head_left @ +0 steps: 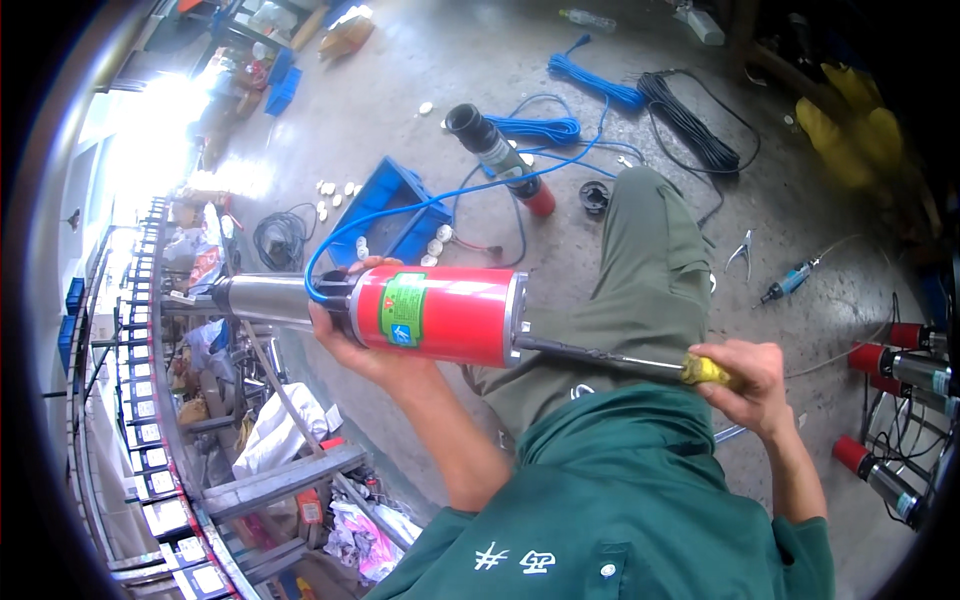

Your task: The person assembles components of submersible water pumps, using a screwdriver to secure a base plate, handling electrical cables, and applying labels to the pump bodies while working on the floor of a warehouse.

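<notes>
A submersible pump point(455, 318) with a red cylinder and a long steel body lies sideways across the front of me. My left hand point(380, 357) is wrapped round it from below, near the dark joint where red meets steel. A blue cable point(405, 208) leaves that joint and arches over to the floor. My right hand point(752, 385) grips the yellow handle of a screwdriver point(645, 362). The screwdriver's shaft points left to the end face of the red cylinder; whether its tip touches a screw there I cannot tell.
A blue crate point(385, 215) lies past the pump, with white caps point(445, 233) around it. A second pump point(500, 158) stands nearby. Coiled cables point(690, 120), pliers point(740, 255) and an air screwdriver point(790, 282) lie on the floor. A metal rack point(290, 480) runs along my left.
</notes>
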{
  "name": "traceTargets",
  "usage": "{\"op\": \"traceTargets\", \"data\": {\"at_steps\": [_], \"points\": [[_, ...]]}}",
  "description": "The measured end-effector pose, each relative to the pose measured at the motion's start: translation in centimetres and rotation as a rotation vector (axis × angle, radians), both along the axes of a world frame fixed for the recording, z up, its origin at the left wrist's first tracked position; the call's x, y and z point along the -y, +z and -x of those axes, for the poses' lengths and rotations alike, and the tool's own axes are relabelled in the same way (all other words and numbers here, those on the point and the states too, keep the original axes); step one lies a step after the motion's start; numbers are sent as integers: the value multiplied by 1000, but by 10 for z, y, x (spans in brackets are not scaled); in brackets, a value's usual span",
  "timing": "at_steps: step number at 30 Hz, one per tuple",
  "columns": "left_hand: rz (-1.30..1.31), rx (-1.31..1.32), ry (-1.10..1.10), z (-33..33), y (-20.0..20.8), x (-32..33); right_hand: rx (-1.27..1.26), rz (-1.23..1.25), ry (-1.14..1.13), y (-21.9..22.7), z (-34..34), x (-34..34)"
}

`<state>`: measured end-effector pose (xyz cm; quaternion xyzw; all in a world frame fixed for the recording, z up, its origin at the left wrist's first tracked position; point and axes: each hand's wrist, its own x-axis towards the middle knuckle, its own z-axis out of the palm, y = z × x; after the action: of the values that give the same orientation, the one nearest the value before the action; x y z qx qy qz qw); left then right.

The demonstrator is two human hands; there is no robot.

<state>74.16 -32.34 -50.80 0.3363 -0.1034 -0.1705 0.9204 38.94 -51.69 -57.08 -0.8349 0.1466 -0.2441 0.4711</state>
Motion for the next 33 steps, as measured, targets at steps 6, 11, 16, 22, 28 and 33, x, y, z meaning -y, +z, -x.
{"op": "traceTargets", "data": {"at_steps": [6, 11, 16, 22, 28, 33], "points": [[-24, 91, 104, 8, -1, 8, 13, -399, 36, -28, -1, -39], [-20, 126, 120, 8, 5, 4, 83, 307, -111, -34, -4, -19], [-49, 165, 129, 6, 4, 0, 218, 725, -148, -25, -20, 25], [67, 192, 39, 6, 2, -10, 141, 736, -166, -19, -21, 20], [303, 227, -164, -12, -8, -11, 1, 58, 101, -16, -17, 1], [606, 153, -392, -23, 0, 1, -775, -1648, 758, -14, -4, -10]]}}
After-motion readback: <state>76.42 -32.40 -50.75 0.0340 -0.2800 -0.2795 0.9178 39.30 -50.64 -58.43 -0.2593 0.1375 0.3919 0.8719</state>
